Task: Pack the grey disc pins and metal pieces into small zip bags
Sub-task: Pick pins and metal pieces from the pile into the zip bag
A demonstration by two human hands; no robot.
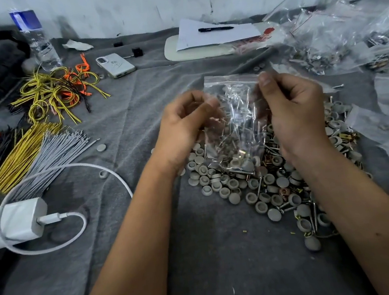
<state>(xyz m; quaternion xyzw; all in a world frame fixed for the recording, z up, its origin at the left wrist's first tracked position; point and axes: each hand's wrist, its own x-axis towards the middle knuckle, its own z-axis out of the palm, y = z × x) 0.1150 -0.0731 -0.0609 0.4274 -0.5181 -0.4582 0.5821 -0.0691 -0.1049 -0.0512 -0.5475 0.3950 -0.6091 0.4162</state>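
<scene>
Above the heap of grey disc pins (252,184), a small clear zip bag (236,119) hangs upright between both hands, its zip strip uppermost and its bottom corner sagging onto the heap. Screws and a few grey discs already lie inside it, gathered low. The right hand (295,112) pinches the bag's right edge just under the zip strip, thumb up; the left hand (186,121) has its fingers curled at the bag's left side, but blur hides whether they pinch the film or something small, so I cannot tell which. Whether the zip is sealed cannot be made out. Mixed into the heap are metal pieces (271,158): screws and brass-coloured clips. The heap spreads on a grey cloth (136,105) covering the counter. Beyond the heap on the right lie other clear bags (326,44), some already filled. Left of the heap are bundled yellow, orange and grey wires (46,98), a white charger (16,221) with its cable, and, farther back, a phone (115,65) and a water bottle (38,41). The likely trouble from here: with only one edge firmly pinched, the bag may tilt or its mouth gape, and the screws would slide out into the heap; sharp screw tips could also pierce the thin film if the hands squeeze it.
</scene>
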